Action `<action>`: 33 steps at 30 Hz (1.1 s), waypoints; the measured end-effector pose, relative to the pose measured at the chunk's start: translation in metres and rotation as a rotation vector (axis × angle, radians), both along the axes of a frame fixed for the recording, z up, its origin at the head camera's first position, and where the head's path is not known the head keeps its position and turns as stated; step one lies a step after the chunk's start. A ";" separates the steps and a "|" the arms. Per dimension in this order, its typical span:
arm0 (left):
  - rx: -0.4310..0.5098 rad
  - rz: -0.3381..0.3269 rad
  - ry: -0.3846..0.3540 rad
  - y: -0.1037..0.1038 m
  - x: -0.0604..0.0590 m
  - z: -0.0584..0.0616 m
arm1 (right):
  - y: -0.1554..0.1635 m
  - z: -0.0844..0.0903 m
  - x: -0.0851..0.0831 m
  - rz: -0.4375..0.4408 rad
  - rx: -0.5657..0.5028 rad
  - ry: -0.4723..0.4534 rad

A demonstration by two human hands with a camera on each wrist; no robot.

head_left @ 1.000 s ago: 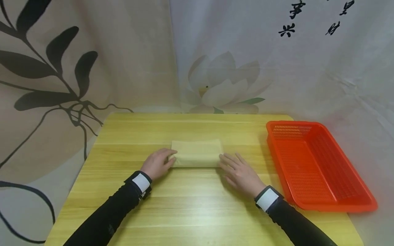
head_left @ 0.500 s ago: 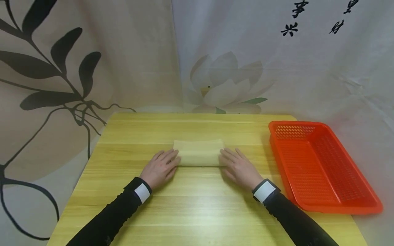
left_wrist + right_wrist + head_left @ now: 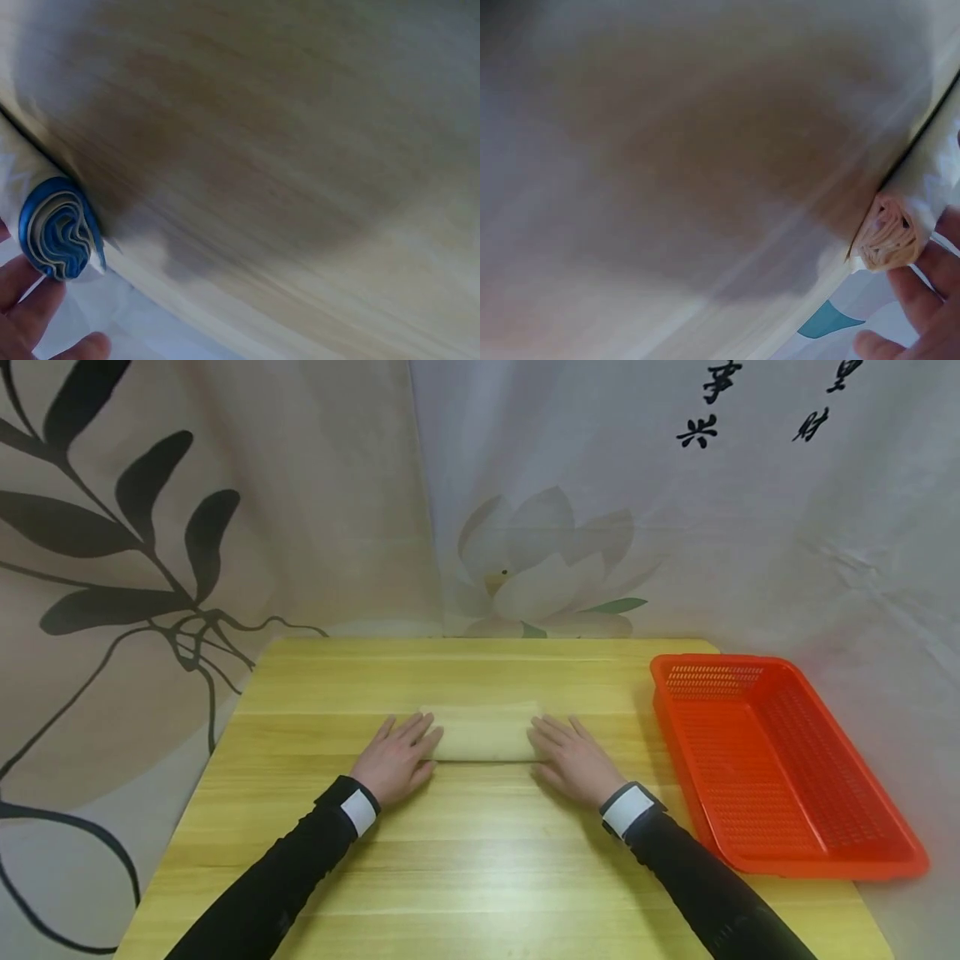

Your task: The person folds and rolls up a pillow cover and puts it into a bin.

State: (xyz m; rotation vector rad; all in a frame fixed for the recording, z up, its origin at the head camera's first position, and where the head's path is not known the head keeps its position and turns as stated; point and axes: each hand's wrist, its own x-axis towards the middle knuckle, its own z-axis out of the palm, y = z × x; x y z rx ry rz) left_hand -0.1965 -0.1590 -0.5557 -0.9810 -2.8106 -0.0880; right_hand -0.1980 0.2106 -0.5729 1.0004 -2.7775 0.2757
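Note:
A pale yellow rolled cloth (image 3: pixel 486 739) lies crosswise on the wooden table (image 3: pixel 480 860), its far part a flat flap. My left hand (image 3: pixel 396 758) rests its extended fingers over the left end of the roll. At the other end, the fingers of my right hand (image 3: pixel 573 760) also lie straight on the cloth. Blue and white layers spiral in the end of the rolled cloth (image 3: pixel 60 232) in the left wrist view. Pinkish, tightly folded layers show at the end of the rolled cloth (image 3: pixel 891 234) in the right wrist view, with fingers against it.
An orange-red plastic basket (image 3: pixel 750 777) with perforated walls stands at the table's right edge. Behind the table hangs a printed curtain (image 3: pixel 555 560) with leaves, a lotus and dark characters.
My left hand has gone from holding the cloth's corner between thumb and fingers to lying flat. Both hands have pushed the roll slightly away, and the flat flap is shorter.

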 end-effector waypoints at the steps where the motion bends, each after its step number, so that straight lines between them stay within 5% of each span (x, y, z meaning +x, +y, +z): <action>1: -0.002 0.004 -0.014 0.000 -0.001 0.000 | -0.001 0.000 -0.001 -0.005 0.001 -0.016; 9: 0.013 0.004 -0.068 -0.002 -0.003 -0.005 | -0.006 0.006 -0.010 -0.028 0.012 -0.118; 23: 0.004 -0.022 -0.098 -0.002 -0.008 -0.006 | -0.006 0.009 -0.010 -0.025 -0.021 -0.130; 33: -0.020 -0.019 -0.114 0.002 -0.010 -0.002 | -0.010 0.003 -0.014 0.068 0.055 0.116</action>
